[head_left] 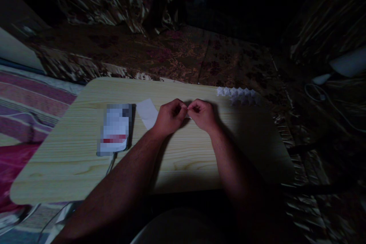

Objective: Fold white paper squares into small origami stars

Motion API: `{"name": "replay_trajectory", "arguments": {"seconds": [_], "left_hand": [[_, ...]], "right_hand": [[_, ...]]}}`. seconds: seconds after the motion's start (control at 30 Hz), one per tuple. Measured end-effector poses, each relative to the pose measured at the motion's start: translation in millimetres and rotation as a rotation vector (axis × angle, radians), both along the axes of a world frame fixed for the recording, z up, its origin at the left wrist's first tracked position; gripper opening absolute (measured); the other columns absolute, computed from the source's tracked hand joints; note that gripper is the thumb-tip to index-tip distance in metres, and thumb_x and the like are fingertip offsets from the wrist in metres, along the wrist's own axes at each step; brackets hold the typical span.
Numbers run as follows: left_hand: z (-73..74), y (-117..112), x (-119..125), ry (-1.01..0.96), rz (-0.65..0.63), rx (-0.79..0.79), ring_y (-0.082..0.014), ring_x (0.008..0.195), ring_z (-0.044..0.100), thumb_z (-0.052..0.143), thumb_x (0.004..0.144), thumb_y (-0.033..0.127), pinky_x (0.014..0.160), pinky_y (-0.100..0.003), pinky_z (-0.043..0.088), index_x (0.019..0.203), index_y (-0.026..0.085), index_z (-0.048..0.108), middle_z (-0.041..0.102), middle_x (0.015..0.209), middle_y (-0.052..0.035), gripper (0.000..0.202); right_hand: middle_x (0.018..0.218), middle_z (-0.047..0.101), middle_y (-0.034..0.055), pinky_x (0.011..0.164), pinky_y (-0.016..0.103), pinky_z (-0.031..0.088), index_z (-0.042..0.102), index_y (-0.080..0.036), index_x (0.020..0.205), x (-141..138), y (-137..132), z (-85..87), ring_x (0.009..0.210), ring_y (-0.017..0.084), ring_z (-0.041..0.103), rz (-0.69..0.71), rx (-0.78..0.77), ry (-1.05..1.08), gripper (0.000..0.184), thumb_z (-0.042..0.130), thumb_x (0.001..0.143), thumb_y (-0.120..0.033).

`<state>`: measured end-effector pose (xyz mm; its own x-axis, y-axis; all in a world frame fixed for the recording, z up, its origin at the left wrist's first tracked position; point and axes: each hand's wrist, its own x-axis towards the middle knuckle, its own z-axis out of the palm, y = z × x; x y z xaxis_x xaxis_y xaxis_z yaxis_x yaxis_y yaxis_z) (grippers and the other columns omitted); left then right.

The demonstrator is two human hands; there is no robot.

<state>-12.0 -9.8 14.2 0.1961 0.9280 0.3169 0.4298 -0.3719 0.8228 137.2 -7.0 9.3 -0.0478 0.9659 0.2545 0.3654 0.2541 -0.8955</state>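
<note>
My left hand (173,116) and my right hand (202,113) meet over the middle of the table, thumbs and forefingers pinched together. Between them they hold a small piece of white paper (188,115), mostly covered by the fingers, so its shape is hard to make out. Beside my left hand, a flat white sheet of paper (146,111) lies on the wood, partly behind my wrist. Toward the back right edge, several small folded white paper stars (234,92) sit in two rows, the nearer row in shadow.
A phone (116,129), blurred out on its screen, lies left of my forearm with a white cable (111,164) running off the near side. The light wooden table (183,160) has a dark patterned cloth (162,51) behind it. Striped bedding (34,95) is at left.
</note>
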Motion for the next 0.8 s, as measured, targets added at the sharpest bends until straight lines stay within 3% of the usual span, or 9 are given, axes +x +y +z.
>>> {"name": "replay_trajectory", "arguments": {"seconds": [0.17, 0.3, 0.4, 0.47, 0.63, 0.8], "left_hand": [[3.4, -1.2, -0.7, 0.061, -0.002, 0.012, -0.0109, 0.056, 0.046, 0.051, 0.083, 0.037, 0.054, -0.022, 0.034, 0.078, 0.016, 0.057, 0.057, 0.064, -0.0004, 0.022], [2.1, 4.7, -9.2, -0.015, 0.018, -0.031, -0.0113, 0.056, 0.046, 0.052, 0.082, 0.034, 0.053, -0.023, 0.034, 0.079, 0.016, 0.056, 0.056, 0.064, -0.0007, 0.019], [0.9, 11.4, -16.5, -0.122, 0.119, -0.051, -0.0122, 0.060, 0.049, 0.053, 0.081, 0.034, 0.054, -0.023, 0.036, 0.078, 0.016, 0.055, 0.056, 0.066, -0.0011, 0.018], [0.9, 13.2, -17.9, -0.143, 0.102, -0.083, -0.0120, 0.060, 0.050, 0.054, 0.080, 0.035, 0.055, -0.023, 0.038, 0.076, 0.016, 0.056, 0.057, 0.067, -0.0014, 0.019], [0.4, 8.0, -10.6, -0.156, 0.000, -0.062, -0.0113, 0.062, 0.050, 0.055, 0.080, 0.035, 0.057, -0.022, 0.039, 0.078, 0.015, 0.057, 0.059, 0.069, -0.0015, 0.020], [-1.5, 5.2, -7.2, -0.199, -0.008, -0.021, -0.0105, 0.061, 0.050, 0.055, 0.080, 0.035, 0.057, -0.021, 0.039, 0.078, 0.015, 0.058, 0.059, 0.068, -0.0010, 0.020]], "right_hand": [[0.061, 0.058, -0.0024, 0.055, 0.021, 0.039, 0.058, -0.017, 0.065, -1.2, -0.6, 2.2, 0.056, 0.009, 0.050, -0.012, -0.046, 0.020, 0.007, 0.057, 0.068, -0.022], [0.059, 0.059, -0.0018, 0.054, 0.021, 0.038, 0.061, -0.016, 0.065, 8.5, 3.2, 3.8, 0.056, 0.010, 0.051, -0.061, -0.062, 0.005, 0.006, 0.057, 0.065, -0.020], [0.059, 0.058, -0.0021, 0.054, 0.022, 0.038, 0.061, -0.016, 0.065, 18.7, 7.0, 5.4, 0.057, 0.010, 0.051, -0.143, -0.073, 0.020, 0.007, 0.057, 0.065, -0.022], [0.060, 0.058, -0.0022, 0.055, 0.022, 0.039, 0.061, -0.016, 0.068, 21.2, 7.2, 7.7, 0.057, 0.010, 0.051, -0.166, -0.066, 0.078, 0.010, 0.058, 0.067, -0.024], [0.075, 0.066, 0.0014, 0.063, 0.024, 0.045, 0.064, -0.016, 0.081, 9.8, 0.7, 10.7, 0.066, 0.011, 0.058, 0.036, -0.062, 0.178, 0.018, 0.061, 0.070, -0.030], [0.066, 0.062, 0.0000, 0.060, 0.022, 0.044, 0.061, -0.015, 0.071, 2.5, -0.2, 4.6, 0.062, 0.011, 0.056, 0.014, 0.026, 0.128, 0.012, 0.057, 0.072, -0.026]]}}
